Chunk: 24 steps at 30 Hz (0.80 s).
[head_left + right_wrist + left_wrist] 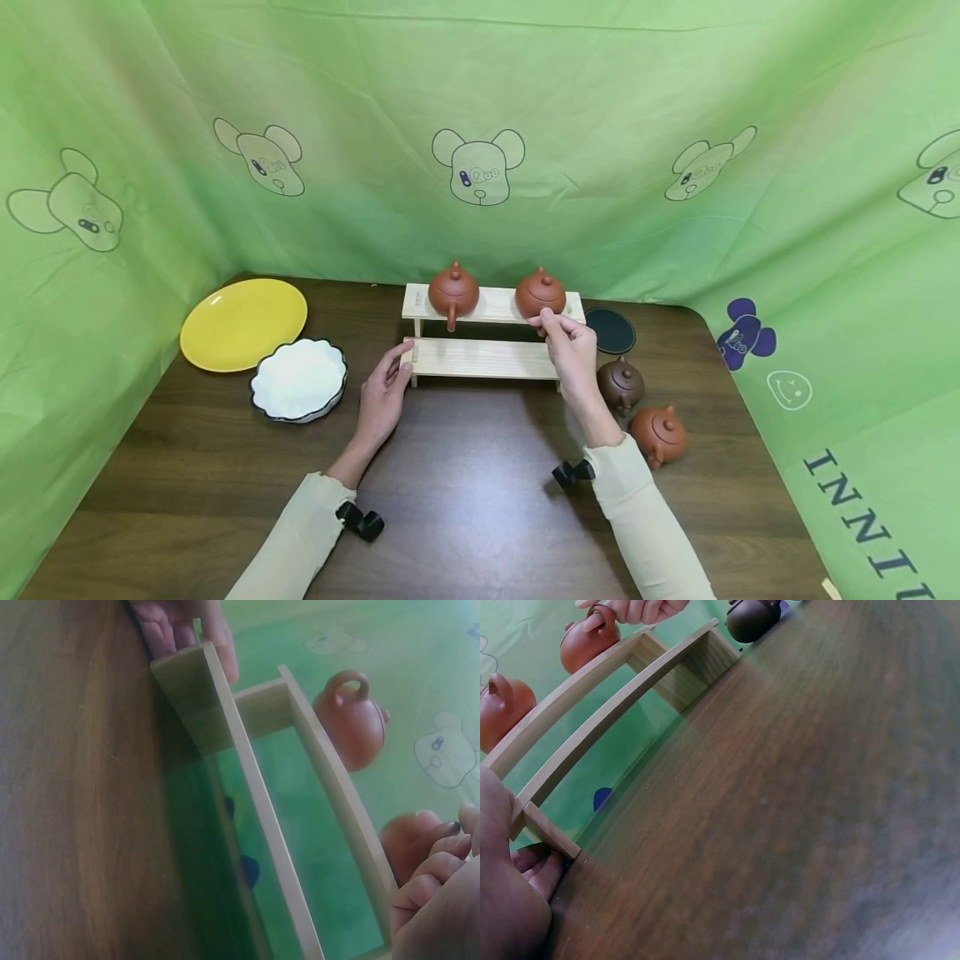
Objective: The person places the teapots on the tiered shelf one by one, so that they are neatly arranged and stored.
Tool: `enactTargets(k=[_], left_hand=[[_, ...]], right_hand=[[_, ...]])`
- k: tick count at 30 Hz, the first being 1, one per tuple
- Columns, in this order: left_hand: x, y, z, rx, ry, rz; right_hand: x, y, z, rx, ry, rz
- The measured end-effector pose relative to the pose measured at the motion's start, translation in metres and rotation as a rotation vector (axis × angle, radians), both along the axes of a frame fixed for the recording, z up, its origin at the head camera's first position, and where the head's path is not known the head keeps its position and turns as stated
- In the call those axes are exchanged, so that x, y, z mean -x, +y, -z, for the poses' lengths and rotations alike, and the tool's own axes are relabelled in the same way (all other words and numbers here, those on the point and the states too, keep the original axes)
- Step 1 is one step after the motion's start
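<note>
A two-step wooden rack stands at the back of the table. My left hand holds the left end of its lower step, with fingers round the end panel in the left wrist view. On the upper step, at the right, sits a reddish-brown clay teapot; my right hand pinches its handle, which the fingers mostly hide. Another reddish-brown teapot rests on the upper step's left part, its handle showing in the right wrist view. Nothing stands on the lower step.
Right of the rack are a dark round coaster, a dark brown teapot and a third reddish-brown teapot. A yellow plate and a white scalloped dish lie at the left. Green cloth hangs behind.
</note>
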<state>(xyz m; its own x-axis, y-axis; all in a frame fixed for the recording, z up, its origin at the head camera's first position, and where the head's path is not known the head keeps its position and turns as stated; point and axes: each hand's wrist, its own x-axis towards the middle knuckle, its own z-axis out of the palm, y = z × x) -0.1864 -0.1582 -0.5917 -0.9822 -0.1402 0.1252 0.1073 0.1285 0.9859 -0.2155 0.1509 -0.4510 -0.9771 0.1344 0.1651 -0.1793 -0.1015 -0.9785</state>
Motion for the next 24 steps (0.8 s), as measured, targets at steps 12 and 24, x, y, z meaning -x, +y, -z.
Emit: enactTargets(k=[12, 24], left_hand=[[0.0, -0.001, 0.0, 0.003, 0.019, 0.0], [0.0, 0.0, -0.001, 0.004, 0.019, 0.007]], right_hand=[[-0.001, 0.005, -0.001, 0.004, 0.008, 0.024], [-0.009, 0.014, -0.008, -0.064, 0.0, 0.119]])
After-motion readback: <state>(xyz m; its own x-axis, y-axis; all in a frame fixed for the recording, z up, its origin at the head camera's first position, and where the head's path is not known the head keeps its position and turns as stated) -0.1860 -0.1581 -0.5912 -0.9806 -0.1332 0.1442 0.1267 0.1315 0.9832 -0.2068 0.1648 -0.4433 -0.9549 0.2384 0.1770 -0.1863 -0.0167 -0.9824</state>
